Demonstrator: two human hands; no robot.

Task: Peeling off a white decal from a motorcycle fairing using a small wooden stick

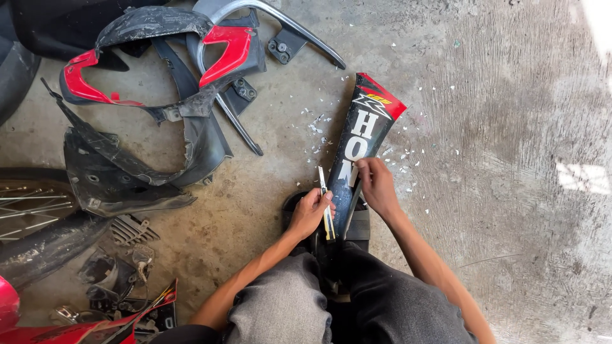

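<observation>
Glossy black panel (357,159) pinched by right hand (377,188).

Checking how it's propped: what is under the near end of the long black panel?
The black panel rests there on a dark sandal; the concrete floor lies under the rest. Knees hide its end.

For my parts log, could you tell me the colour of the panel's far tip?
Red, on the black panel; the head view shows it.
</observation>
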